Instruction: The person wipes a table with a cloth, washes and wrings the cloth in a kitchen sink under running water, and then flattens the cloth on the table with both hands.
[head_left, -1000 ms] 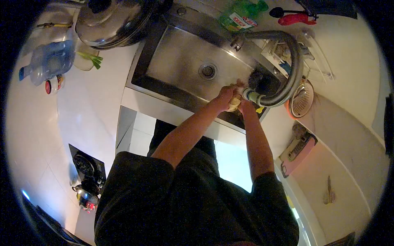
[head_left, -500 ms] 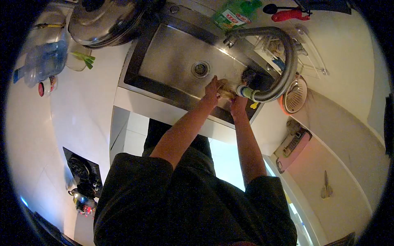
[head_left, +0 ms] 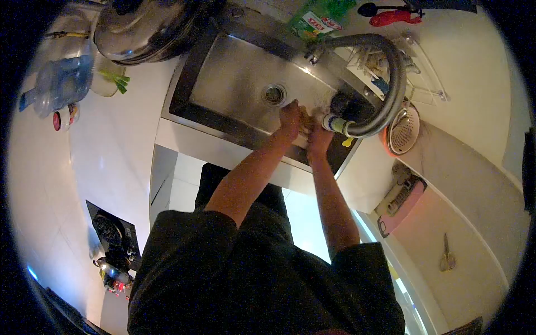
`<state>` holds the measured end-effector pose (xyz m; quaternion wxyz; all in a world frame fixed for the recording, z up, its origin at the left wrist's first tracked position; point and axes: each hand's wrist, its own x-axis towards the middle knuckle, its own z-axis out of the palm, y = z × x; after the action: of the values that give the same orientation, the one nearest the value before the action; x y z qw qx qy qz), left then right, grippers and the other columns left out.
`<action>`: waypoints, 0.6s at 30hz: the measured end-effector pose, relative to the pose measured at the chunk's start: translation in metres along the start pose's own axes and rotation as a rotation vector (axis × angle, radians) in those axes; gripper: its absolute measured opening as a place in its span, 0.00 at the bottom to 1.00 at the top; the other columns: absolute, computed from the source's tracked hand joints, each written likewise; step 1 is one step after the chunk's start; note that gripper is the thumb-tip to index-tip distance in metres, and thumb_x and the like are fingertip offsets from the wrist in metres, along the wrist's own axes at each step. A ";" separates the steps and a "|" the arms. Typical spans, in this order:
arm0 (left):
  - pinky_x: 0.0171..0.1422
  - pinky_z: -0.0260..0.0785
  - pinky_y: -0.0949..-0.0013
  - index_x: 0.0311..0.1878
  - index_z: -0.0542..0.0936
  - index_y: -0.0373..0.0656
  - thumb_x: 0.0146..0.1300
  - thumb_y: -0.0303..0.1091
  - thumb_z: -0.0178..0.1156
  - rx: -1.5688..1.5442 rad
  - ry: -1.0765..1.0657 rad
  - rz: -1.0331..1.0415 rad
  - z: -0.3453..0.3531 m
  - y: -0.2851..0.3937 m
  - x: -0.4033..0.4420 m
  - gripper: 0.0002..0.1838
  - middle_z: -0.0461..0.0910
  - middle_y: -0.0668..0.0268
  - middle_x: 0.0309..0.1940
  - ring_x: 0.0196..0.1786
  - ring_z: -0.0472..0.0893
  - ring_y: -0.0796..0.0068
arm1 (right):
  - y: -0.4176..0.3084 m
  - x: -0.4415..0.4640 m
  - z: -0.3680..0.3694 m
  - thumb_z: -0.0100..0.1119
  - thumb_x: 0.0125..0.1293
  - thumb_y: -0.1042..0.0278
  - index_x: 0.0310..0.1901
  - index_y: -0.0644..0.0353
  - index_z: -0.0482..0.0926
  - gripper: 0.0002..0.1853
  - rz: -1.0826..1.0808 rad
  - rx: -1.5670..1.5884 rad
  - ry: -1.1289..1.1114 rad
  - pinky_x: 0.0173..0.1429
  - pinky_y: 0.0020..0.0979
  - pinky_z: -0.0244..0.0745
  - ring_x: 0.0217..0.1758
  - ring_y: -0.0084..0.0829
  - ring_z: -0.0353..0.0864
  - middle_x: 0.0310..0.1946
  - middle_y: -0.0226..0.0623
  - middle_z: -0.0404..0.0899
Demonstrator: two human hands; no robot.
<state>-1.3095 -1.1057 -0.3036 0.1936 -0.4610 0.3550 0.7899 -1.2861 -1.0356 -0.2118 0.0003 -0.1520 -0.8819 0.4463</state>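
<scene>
Over the steel sink (head_left: 229,78), my left hand (head_left: 290,118) is closed on a tan, crumpled-looking thing (head_left: 305,119). My right hand (head_left: 319,138) grips the same thing from the other side, close under the faucet's spout end (head_left: 335,124). The fingers cover most of it, and its kind is not clear. Both hands are near the sink's front edge, just right of the drain (head_left: 273,94). A dark round thing (head_left: 340,104) sits in the sink's right corner, beyond my right hand.
The curved faucet hose (head_left: 397,78) arches over the sink's right side. A large lidded pot (head_left: 145,33) stands at the left, near a blue plastic jug (head_left: 64,84). A green bottle (head_left: 318,22) is behind the sink, and a colander (head_left: 403,131) lies to the right.
My hands have come closer together around the tan thing, and less of it shows between them. My right hand has shifted slightly left.
</scene>
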 end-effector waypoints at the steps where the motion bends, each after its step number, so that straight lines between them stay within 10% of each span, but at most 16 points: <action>1: 0.48 0.82 0.53 0.47 0.84 0.44 0.65 0.48 0.66 0.078 -0.002 0.057 -0.005 -0.010 0.010 0.17 0.88 0.52 0.38 0.42 0.89 0.52 | -0.029 -0.010 0.005 0.58 0.78 0.60 0.56 0.59 0.81 0.14 -0.008 -0.008 -0.054 0.56 0.39 0.78 0.51 0.36 0.83 0.48 0.36 0.84; 5: 0.49 0.81 0.51 0.48 0.84 0.44 0.64 0.49 0.67 1.415 -0.083 1.009 -0.019 -0.070 0.059 0.19 0.88 0.52 0.38 0.43 0.89 0.51 | 0.031 0.021 0.011 0.60 0.77 0.60 0.57 0.58 0.81 0.14 0.109 0.162 -0.121 0.54 0.39 0.79 0.51 0.37 0.84 0.49 0.37 0.85; 8: 0.50 0.81 0.53 0.46 0.84 0.43 0.61 0.48 0.70 1.076 -0.164 0.949 -0.013 -0.013 -0.022 0.18 0.88 0.53 0.36 0.43 0.90 0.53 | 0.068 0.035 0.000 0.62 0.76 0.59 0.57 0.57 0.82 0.14 0.651 0.929 -0.072 0.53 0.39 0.79 0.51 0.37 0.84 0.49 0.37 0.85; 14: 0.47 0.80 0.53 0.46 0.81 0.42 0.61 0.42 0.72 1.421 -0.078 0.740 -0.006 -0.024 0.035 0.17 0.87 0.56 0.36 0.41 0.88 0.53 | -0.016 0.004 0.008 0.60 0.76 0.62 0.57 0.57 0.80 0.14 0.052 0.019 -0.020 0.56 0.37 0.79 0.52 0.33 0.82 0.50 0.35 0.83; 18: 0.45 0.80 0.52 0.45 0.81 0.42 0.64 0.46 0.69 1.195 -0.238 0.821 -0.014 0.014 -0.036 0.17 0.87 0.56 0.39 0.41 0.87 0.53 | 0.048 0.025 0.002 0.57 0.78 0.62 0.59 0.57 0.78 0.14 0.324 0.530 -0.187 0.59 0.40 0.77 0.52 0.34 0.80 0.52 0.34 0.81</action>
<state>-1.2921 -1.1246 -0.2716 0.1376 -0.0178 0.8458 0.5152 -1.2970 -1.0041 -0.2547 -0.1124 -0.2433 -0.6956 0.6665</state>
